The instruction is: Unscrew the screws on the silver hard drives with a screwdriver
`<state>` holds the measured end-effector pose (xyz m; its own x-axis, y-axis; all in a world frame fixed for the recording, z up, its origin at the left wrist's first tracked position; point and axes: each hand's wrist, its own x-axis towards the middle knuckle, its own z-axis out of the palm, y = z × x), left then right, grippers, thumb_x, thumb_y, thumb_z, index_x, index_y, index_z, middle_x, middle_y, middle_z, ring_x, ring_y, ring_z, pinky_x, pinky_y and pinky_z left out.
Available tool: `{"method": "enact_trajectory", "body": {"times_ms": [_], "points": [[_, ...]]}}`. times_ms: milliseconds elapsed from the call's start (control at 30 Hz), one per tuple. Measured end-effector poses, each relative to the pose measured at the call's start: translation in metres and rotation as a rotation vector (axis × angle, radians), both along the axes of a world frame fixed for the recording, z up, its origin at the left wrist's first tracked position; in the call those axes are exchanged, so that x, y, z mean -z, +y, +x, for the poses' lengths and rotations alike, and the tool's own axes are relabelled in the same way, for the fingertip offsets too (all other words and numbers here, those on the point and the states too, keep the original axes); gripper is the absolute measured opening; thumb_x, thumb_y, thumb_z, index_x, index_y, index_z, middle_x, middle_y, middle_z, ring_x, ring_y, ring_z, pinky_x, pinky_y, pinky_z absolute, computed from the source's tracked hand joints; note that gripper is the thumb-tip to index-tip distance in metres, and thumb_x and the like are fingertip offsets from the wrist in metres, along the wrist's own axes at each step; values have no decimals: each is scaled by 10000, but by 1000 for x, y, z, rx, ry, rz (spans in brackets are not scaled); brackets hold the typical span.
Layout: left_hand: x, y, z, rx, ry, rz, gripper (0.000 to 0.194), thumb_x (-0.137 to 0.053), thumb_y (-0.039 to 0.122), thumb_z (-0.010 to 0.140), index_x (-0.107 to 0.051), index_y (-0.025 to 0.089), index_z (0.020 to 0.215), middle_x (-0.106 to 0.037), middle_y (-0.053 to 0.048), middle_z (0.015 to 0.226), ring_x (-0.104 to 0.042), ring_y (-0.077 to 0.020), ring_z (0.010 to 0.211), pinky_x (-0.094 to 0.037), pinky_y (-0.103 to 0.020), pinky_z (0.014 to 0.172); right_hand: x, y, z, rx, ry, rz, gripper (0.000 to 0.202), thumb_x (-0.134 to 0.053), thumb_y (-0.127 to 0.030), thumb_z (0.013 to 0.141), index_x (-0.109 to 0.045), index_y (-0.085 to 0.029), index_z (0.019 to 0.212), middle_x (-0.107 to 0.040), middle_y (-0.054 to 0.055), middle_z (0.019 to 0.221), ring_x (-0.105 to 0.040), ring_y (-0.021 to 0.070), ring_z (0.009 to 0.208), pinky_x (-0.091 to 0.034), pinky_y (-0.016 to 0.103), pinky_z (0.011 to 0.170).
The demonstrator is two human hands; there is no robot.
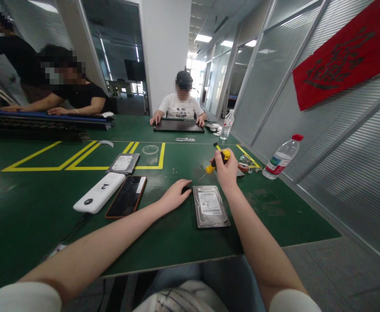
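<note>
- Between the two forearms, a little nearer to the body than the hands, a hard drive lies flat on the worktop with its label upward; probably it is placed there so that both hands can reach it easily.
- The right hand is closed around the yellow and black handle of a screwdriver. The shaft slants downward toward the left hand, and the tip is just past the drive's far edge. This grip seems to keep the tip free and well directed; if it touches the worktop, one cannot tell.
- The left hand holds nothing that can be seen. It rests just beside the drive, perhaps to be near for steadying it; contact is not clear.
- Beyond the left hand there are some small pieces, too tiny to name surely, maybe grouped so they are not lost, and farther a clear cup.
- To the left of the left hand are a phone, a white power bank and a second drive, apparently put aside to leave space.
- The left forearm stretches low and long over the worktop, fingers bent, thumb and forefinger apart; the right forearm reaches forward, its fist turned inward.
</note>
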<state>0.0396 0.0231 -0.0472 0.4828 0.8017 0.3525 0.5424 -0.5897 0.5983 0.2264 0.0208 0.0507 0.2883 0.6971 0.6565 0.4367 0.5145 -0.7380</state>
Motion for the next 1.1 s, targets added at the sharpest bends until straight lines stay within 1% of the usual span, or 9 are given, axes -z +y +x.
{"method": "enact_trajectory", "body": {"times_ms": [67, 200, 400, 533, 667, 867, 1100], "points": [[2, 3, 1, 29, -4, 1, 343, -575, 183, 891, -617, 158, 1231, -664, -102, 1177, -624, -226, 1086, -482, -382, 993, 0, 0, 0, -3, -9, 6, 299, -532, -497, 856, -488, -224, 742, -615, -17, 616, -571, 161, 617, -446, 303, 668], [-1, -1, 2, 89, 1, 1, 312, -599, 203, 896, -639, 167, 1203, -674, -92, 1189, -619, -233, 1114, -462, -379, 1009, -2, -3, -1, -6, -32, 8, 285, -533, -473, 860, -486, -226, 727, -613, -12, 614, -567, 165, 620, -441, 306, 667], [-6, -5, 2, 47, -22, -64, 296, -618, 190, 875, -651, 161, 1168, -688, -87, 1171, -634, -238, 1096, -465, -367, 996, -3, -5, -2, -12, -15, 4, 274, -539, -464, 858, -486, -226, 733, -614, -16, 608, -572, 164, 621, -445, 307, 673], [-8, -6, 3, 23, -58, -111, 279, -647, 182, 846, -654, 153, 1123, -701, -87, 1125, -651, -240, 1049, -489, -359, 957, 0, -4, -6, -55, -3, -3, 271, -548, -463, 854, -486, -225, 740, -624, -20, 600, -579, 159, 610, -453, 301, 671], [-8, -7, 2, 2, -80, -122, 251, -664, 183, 832, -653, 147, 1080, -708, -87, 1080, -661, -235, 1011, -505, -346, 922, 4, -3, -10, -100, -36, -38, 275, -556, -466, 850, -492, -225, 735, -626, -20, 604, -592, 161, 610, -455, 301, 661], [-5, -7, 2, -6, -136, -131, 191, -689, 190, 813, -651, 170, 1000, -715, -56, 1007, -673, -217, 969, -522, -325, 891, 5, -3, -11, -91, -78, -47, 277, -548, -466, 853, -495, -227, 725, -625, -16, 609, -591, 165, 619, -452, 304, 662], [-9, -8, 2, 14, -115, -134, 222, -671, 171, 826, -665, 163, 1048, -719, -70, 1060, -670, -226, 999, -509, -340, 923, 6, -3, -11, -89, -97, -63, 282, -558, -484, 842, -473, -234, 742, -621, -26, 603, -589, 169, 607, -447, 308, 645]]}}
